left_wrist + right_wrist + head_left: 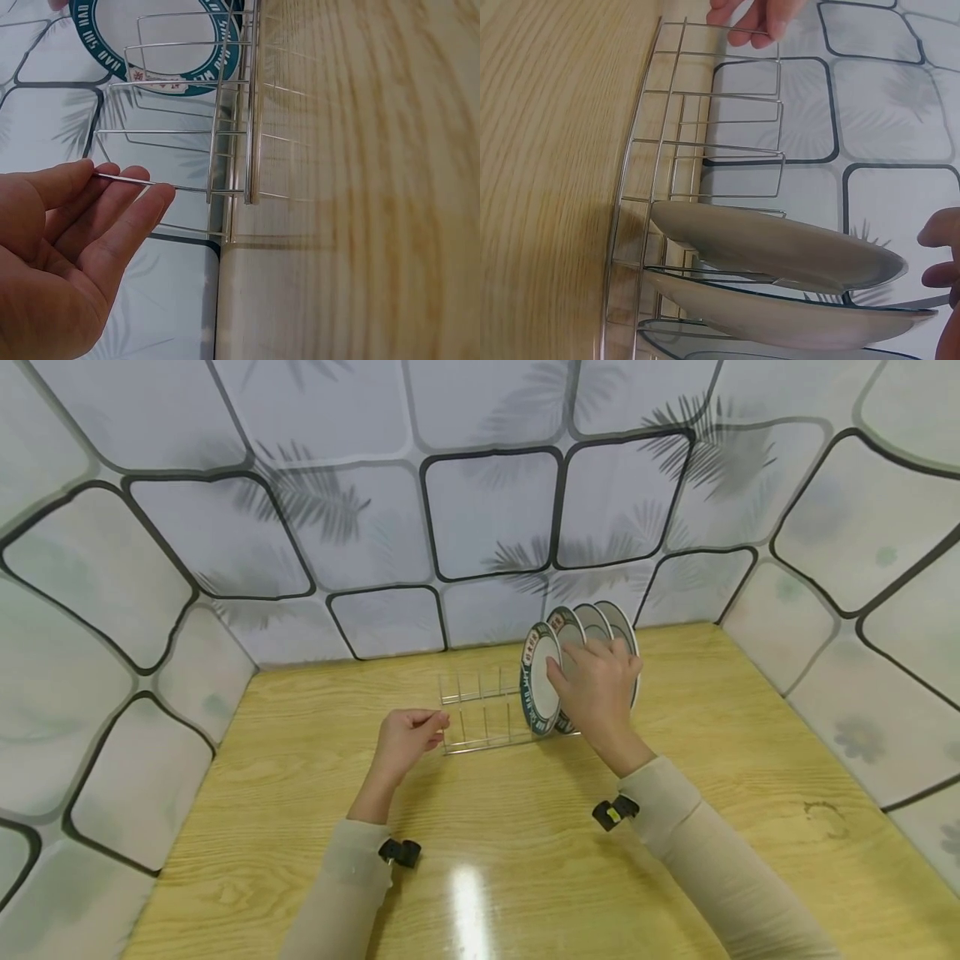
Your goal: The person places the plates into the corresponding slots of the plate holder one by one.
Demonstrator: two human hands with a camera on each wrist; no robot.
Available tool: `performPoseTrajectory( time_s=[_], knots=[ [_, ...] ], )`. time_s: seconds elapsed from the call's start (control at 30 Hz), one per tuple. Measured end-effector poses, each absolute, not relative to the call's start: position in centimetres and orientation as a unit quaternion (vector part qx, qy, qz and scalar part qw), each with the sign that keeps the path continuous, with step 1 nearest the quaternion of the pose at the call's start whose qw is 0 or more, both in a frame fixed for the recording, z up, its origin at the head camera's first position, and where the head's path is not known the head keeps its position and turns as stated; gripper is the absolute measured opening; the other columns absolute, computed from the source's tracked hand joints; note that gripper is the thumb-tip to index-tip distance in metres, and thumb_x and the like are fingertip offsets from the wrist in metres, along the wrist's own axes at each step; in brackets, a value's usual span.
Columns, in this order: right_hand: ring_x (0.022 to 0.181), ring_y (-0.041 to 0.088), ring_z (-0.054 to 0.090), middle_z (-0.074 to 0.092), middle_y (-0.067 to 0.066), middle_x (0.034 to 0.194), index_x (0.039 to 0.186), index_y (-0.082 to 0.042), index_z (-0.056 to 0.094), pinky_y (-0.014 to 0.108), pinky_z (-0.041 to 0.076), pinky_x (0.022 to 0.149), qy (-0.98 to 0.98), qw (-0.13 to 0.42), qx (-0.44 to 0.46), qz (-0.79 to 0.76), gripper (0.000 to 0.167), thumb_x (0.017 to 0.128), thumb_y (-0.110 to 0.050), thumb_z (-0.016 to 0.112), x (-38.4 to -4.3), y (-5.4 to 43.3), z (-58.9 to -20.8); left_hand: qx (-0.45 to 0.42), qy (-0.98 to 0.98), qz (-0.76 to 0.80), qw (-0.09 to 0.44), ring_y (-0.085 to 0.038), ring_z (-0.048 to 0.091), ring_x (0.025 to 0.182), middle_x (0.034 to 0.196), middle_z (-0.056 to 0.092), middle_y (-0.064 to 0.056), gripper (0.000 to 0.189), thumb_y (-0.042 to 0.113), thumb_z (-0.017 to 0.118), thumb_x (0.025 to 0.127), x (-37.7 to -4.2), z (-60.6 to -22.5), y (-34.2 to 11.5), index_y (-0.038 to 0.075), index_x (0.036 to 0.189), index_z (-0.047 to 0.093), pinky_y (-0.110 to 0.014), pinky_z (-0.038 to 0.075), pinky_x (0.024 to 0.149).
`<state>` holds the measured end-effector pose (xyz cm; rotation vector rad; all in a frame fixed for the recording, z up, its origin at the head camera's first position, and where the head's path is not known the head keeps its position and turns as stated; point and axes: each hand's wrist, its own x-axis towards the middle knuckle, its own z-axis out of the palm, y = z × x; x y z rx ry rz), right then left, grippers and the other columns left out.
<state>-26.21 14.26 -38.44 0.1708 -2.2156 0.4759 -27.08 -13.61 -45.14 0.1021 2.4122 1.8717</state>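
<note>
A wire dish rack (480, 745) stands on the table, and several round plates with dark green patterned rims stand upright in its right part. My left hand (408, 739) pinches the end wire of the rack, thumb against fingertips, as the left wrist view also shows (90, 247). Over the upper rims of the plates is my right hand (603, 685), its fingers bent loosely. The leftmost plate (542, 681) faces left, close to the right thumb. In the right wrist view, the right fingertips (939, 229) show a gap from the nearest plate (780, 244).
The rack's left slots (472, 718) hold only upright wires. Yellow wood-grain table (300, 718) surrounds the rack. A patterned backdrop (491, 514) rises behind it and at both sides. A dark ring-shaped mark (825, 818) shows at the right.
</note>
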Motion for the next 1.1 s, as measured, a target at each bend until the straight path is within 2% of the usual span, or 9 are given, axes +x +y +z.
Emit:
performPoseTrajectory(
  time_s=[0.4, 0.63, 0.77, 0.9, 0.97, 1.1],
  knots=[
    [0.076, 0.034, 0.048, 0.065, 0.01, 0.081, 0.096, -0.005, 0.078, 0.053, 0.035, 0.065, -0.857, 0.456, 0.131, 0.202, 0.021, 0.084, -0.023, 0.078, -24.3, 13.8, -38.2, 0.039, 0.793, 0.606, 0.039, -0.038, 0.068, 0.098, 0.107, 0.072, -0.015, 0.032, 0.023, 0.062, 0.1, -26.8, -45.1, -14.0, -0.005, 0.111, 0.073, -0.036, 0.06, 0.079],
    [0.069, 0.028, 0.049, 0.057, 0.006, 0.074, 0.095, -0.002, 0.078, 0.042, 0.042, 0.061, -0.856, 0.427, 0.195, 0.215, 0.018, 0.085, -0.018, 0.077, -23.0, 12.8, -39.5, 0.038, 0.795, 0.605, 0.029, -0.038, 0.068, 0.097, 0.107, 0.072, -0.015, 0.032, 0.023, 0.063, 0.099, -26.6, -45.0, -14.1, -0.006, 0.11, 0.073, -0.034, 0.06, 0.078],
    [0.062, 0.02, 0.048, 0.054, 0.002, 0.07, 0.096, -0.003, 0.077, 0.032, 0.042, 0.051, -0.87, 0.377, 0.214, 0.234, 0.016, 0.086, -0.016, 0.076, -22.4, 11.9, -40.5, 0.039, 0.792, 0.608, 0.031, -0.039, 0.068, 0.096, 0.105, 0.072, -0.015, 0.031, 0.022, 0.064, 0.099, -26.4, -44.9, -14.1, -0.006, 0.109, 0.073, -0.034, 0.06, 0.076],
    [0.054, 0.012, 0.044, 0.053, -0.002, 0.066, 0.101, -0.006, 0.078, 0.027, 0.036, 0.043, -0.903, 0.285, 0.191, 0.259, 0.018, 0.088, -0.017, 0.075, -21.9, 11.3, -40.9, 0.045, 0.79, 0.61, 0.043, -0.039, 0.068, 0.096, 0.105, 0.072, -0.016, 0.033, 0.023, 0.064, 0.099, -26.1, -45.0, -14.0, -0.007, 0.108, 0.073, -0.034, 0.06, 0.077],
    [0.052, 0.009, 0.041, 0.05, -0.005, 0.062, 0.104, -0.006, 0.077, 0.026, 0.034, 0.042, -0.915, 0.241, 0.172, 0.274, 0.02, 0.089, -0.019, 0.074, -21.8, 11.1, -41.3, 0.047, 0.789, 0.611, 0.049, -0.039, 0.068, 0.097, 0.105, 0.072, -0.016, 0.034, 0.024, 0.064, 0.099, -25.9, -45.1, -13.8, -0.007, 0.108, 0.073, -0.034, 0.06, 0.077],
    [0.05, 0.007, 0.043, 0.051, -0.008, 0.059, 0.11, -0.003, 0.075, 0.026, 0.038, 0.045, -0.926, 0.181, 0.151, 0.295, 0.027, 0.091, -0.021, 0.072, -21.8, 10.8, -42.1, 0.046, 0.788, 0.612, 0.053, -0.039, 0.068, 0.097, 0.105, 0.072, -0.016, 0.033, 0.023, 0.064, 0.099, -25.6, -45.0, -13.7, -0.007, 0.108, 0.073, -0.033, 0.06, 0.077]
  ],
)
